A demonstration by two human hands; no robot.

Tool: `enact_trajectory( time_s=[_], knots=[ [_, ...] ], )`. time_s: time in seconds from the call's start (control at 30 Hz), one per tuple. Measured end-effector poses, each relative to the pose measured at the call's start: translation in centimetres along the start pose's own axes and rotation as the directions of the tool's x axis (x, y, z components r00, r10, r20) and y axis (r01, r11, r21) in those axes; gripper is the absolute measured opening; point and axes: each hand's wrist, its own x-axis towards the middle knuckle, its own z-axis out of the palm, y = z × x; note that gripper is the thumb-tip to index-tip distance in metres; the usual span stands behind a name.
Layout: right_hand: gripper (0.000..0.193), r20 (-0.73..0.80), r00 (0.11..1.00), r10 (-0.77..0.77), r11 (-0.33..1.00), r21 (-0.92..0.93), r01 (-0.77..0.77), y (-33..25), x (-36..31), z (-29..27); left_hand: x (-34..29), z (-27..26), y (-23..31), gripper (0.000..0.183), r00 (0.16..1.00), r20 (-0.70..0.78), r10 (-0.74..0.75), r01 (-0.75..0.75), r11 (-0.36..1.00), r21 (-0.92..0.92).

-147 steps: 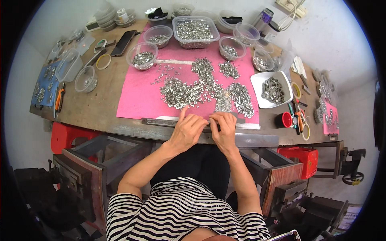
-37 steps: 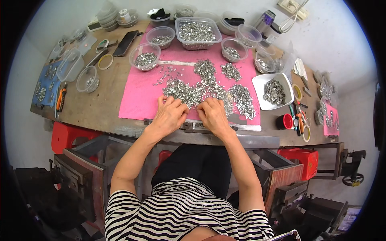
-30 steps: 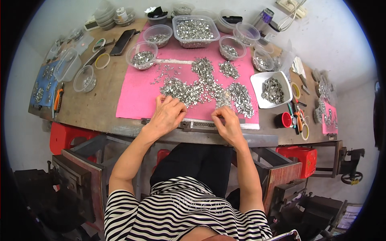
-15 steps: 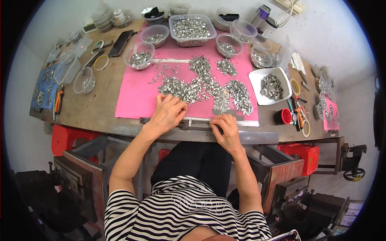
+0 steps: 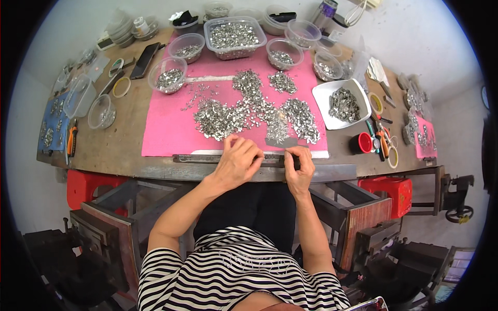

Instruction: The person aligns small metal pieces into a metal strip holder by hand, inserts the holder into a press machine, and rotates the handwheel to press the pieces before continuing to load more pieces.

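A long dark metal bar point(image 5: 199, 158) with a row of fine detail along it lies at the front edge of the pink mat point(image 5: 168, 124). Over its middle is my left hand point(image 5: 238, 161), fingers curled and thumb tip close to the forefinger. At the bar's right end, my right hand point(image 5: 299, 168) has its fingers bent and pressed together. What either hand pinches is hidden or too small to name. Just beyond them lie loose heaps of small silvery metal pieces point(image 5: 220, 118), with another heap point(image 5: 301, 119) to the right.
Clear tubs of metal pieces point(image 5: 233, 54) line the mat's far side. A white dish point(image 5: 319, 98) stands right, near a red-rimmed dark cup point(image 5: 365, 142) and several hand tools point(image 5: 383, 140). A phone point(image 5: 145, 60) lies far left; orange-handled pliers point(image 5: 72, 140) lie at the left.
My left hand has slid to the right along the bar, nearer my right hand. My right hand remains at the bar's right end. The whole view has shifted slightly.
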Motion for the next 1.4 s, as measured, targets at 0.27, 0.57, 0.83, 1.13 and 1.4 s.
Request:
enact_trajectory(
  time_s=[0.27, 0.57, 0.83, 1.13, 1.4],
  knots=[
    [0.015, -0.002, 0.999, 0.050, 0.998, 0.031, -0.050, 0.2, -0.2, 0.1, 0.5, 0.4, 0.5, 0.011, 0.999, 0.029, 0.024, -0.026, 0.999, 0.046],
    [0.013, 0.103, 0.994, -0.049, 0.997, -0.051, 0.054, -0.4, 0.2, 0.0, -1.4, -1.8, -0.6, 0.017, 0.980, -0.072, -0.185, 0.190, 0.980, 0.059],
    [0.017, 0.143, 0.985, -0.094, 0.991, -0.081, 0.106, -0.3, 0.0, 0.1, -2.2, -1.3, -0.7, 0.033, 0.972, -0.136, -0.193, 0.211, 0.969, 0.132],
    [0.038, 0.195, 0.974, -0.116, 0.968, -0.197, 0.155, -0.6, -2.0, -1.6, -5.8, -3.6, -1.4, 0.036, 0.970, -0.111, -0.215, 0.231, 0.959, 0.162],
    [0.042, 0.100, 0.975, -0.199, 0.938, -0.270, 0.219, -0.5, -4.0, -0.9, -6.7, -3.4, -0.9, 0.035, 0.979, -0.104, -0.172, 0.182, 0.979, 0.093]
  ],
)
